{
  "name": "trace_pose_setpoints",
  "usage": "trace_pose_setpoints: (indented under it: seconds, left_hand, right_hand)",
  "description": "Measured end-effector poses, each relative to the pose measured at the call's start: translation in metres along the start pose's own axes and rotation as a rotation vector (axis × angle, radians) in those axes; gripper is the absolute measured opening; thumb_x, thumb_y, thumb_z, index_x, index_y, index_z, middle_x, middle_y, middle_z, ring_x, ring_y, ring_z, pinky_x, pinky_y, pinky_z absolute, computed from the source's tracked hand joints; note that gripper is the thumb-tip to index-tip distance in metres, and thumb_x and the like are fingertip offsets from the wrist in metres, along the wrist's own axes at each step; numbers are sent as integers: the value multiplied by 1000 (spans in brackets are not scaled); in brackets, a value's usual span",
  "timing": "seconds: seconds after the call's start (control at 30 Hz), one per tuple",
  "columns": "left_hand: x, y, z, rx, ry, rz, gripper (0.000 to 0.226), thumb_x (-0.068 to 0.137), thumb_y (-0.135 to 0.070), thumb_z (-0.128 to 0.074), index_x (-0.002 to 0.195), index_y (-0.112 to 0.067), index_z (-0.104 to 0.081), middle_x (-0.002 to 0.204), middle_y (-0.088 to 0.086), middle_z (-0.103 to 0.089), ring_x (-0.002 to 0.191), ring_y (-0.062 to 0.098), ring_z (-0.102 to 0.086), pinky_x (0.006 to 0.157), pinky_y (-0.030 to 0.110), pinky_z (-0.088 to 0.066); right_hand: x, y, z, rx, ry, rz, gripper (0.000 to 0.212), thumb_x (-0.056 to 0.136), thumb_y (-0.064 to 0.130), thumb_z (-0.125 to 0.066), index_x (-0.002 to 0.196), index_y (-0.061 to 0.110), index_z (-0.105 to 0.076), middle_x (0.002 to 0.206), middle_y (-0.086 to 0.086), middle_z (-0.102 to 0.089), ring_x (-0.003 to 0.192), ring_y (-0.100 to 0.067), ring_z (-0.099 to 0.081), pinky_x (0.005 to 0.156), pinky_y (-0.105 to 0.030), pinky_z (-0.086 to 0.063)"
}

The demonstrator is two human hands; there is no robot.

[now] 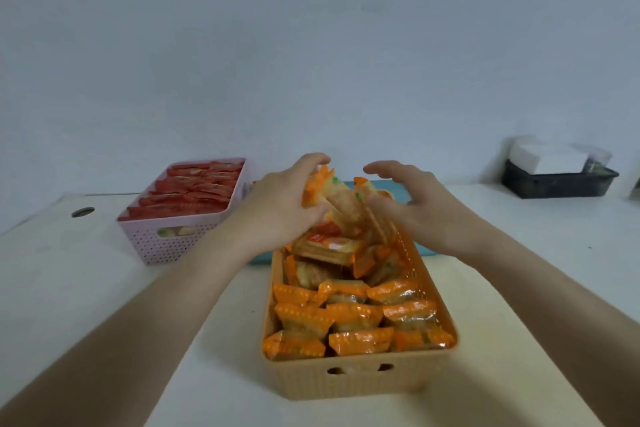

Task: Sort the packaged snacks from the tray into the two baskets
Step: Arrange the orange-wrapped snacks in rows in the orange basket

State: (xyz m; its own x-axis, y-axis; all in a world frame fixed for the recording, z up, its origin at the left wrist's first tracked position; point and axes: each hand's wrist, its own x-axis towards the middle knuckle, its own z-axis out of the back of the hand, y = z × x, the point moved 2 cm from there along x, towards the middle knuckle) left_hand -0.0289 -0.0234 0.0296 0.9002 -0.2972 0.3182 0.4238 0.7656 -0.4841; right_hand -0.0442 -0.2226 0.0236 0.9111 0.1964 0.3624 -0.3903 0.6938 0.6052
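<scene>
Snacks in orange wrappers (pixel 349 319) fill orange basket (pixel 363 381); red packets (pixel 194 189) fill pink basket (pixel 166 243).

A plain indoor workstation, possibly an office or lab, is indicated: a bare white wall (pixel 311 45), a white worktop (pixel 519 288) with a cable hole (pixel 83 212), and a black tray (pixel 557 182) of boxes.

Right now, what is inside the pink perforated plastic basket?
The pink perforated plastic basket holds rows of red-wrapped snack packets, filling it to the rim. Anything beneath that top layer is covered, apart from pale glimpses through the handle slot.
</scene>
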Motion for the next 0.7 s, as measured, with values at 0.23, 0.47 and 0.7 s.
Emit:
trace_pose_setpoints:
  seconds: [0.23, 0.47, 0.7]
  left_hand:
    - [-6, -8, -7, -103, 85, -22, 55, 71, -27, -81, 110, -40, -46, 112, -10, -56, 92, 8, -57, 79, 28, -49]
    - [-47, -1, 11, 340, 107, -71, 14, 80, -28, -73, 76, -35, -62, 74, -19, -63, 71, -1, -59, 61, 14, -41]
    - [-36, -4, 0, 606, 334, -158, 17, 88, -36, -63, 103, -34, -71, 93, -12, -69, 87, 8, -62, 72, 27, -51]
  right_hand:
    - [-23, 22, -2, -585, 106, 276, 34, 82, 53, -63, 114, 42, -56, 140, 6, -29, 129, -19, -17, 101, -46, -34]
    - [-11, 24, -16, -516, 360, 428, 38, 91, 24, -60, 124, 43, -57, 118, 10, -53, 113, -14, -43, 97, -37, -41]
    - [-3, 25, -40, -720, 280, 467, 58, 84, 39, -61, 135, 53, -38, 124, 6, -39, 120, -19, -31, 97, -45, -35]
